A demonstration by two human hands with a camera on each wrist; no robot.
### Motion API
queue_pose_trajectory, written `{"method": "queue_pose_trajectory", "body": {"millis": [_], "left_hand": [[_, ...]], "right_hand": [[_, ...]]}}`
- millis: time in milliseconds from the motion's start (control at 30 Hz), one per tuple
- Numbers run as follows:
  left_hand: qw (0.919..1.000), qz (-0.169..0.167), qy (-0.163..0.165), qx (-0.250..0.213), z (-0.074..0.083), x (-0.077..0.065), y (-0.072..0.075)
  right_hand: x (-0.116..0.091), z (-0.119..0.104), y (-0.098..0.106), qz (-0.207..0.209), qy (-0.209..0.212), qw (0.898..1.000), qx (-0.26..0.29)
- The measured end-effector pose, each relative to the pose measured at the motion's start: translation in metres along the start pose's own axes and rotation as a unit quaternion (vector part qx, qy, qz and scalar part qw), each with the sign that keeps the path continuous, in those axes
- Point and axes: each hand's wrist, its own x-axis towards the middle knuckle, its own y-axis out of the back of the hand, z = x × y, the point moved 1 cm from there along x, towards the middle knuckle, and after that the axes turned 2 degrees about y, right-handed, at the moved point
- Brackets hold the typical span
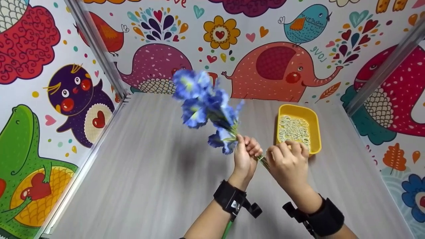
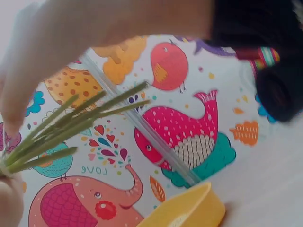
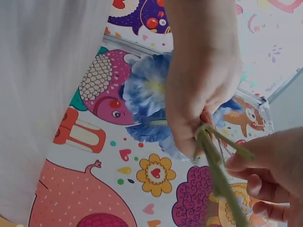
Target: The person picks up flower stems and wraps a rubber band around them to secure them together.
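Observation:
My left hand grips a bunch of blue artificial irises just below the blooms, which lean up and to the left. Its green stems stick out past the fist toward my right hand. Around the stems, close to the left fist, sits a pale rubber band. A thin loop of it runs to the right hand's thumb and fingertips, which pinch it beside the stems in the right wrist view. In the head view the right hand's knuckles hide its fingertips.
A yellow tub holding many pale rubber bands stands on the grey table, just behind the right hand. Walls with printed cartoon animals enclose the table at the back and both sides.

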Motion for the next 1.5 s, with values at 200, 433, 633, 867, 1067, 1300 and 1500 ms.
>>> {"method": "queue_pose_trajectory", "body": {"millis": [200,433,633,867,1067,1300,1500], "left_hand": [[0.9957,-0.056,0.044,0.058,-0.003,-0.008,0.005],[0.9943,-0.073,0.058,0.053,0.001,-0.012,0.013],[0.9936,-0.063,0.09,0.028,0.006,-0.012,0.019],[0.9906,-0.05,0.125,0.024,0.013,-0.015,0.017],[0.9884,-0.06,0.138,0.023,0.016,-0.017,0.015],[0.988,-0.055,0.144,0.003,0.018,-0.018,0.015],[0.987,-0.048,0.153,-0.014,0.02,-0.018,0.013]], "right_hand": [[0.006,0.015,0.001,0.041,-0.036,0.998,0.031],[0.005,0.041,0.013,0.018,-0.095,0.995,0.039],[0.006,0.06,0.025,-0.014,-0.119,0.992,0.03],[0.001,0.076,0.029,-0.059,-0.144,0.987,0.034],[-0.006,0.085,0.019,-0.068,-0.167,0.982,0.051],[-0.012,0.088,0.005,-0.057,-0.166,0.983,0.061],[-0.027,0.095,-0.015,-0.084,-0.207,0.971,0.087]]}}
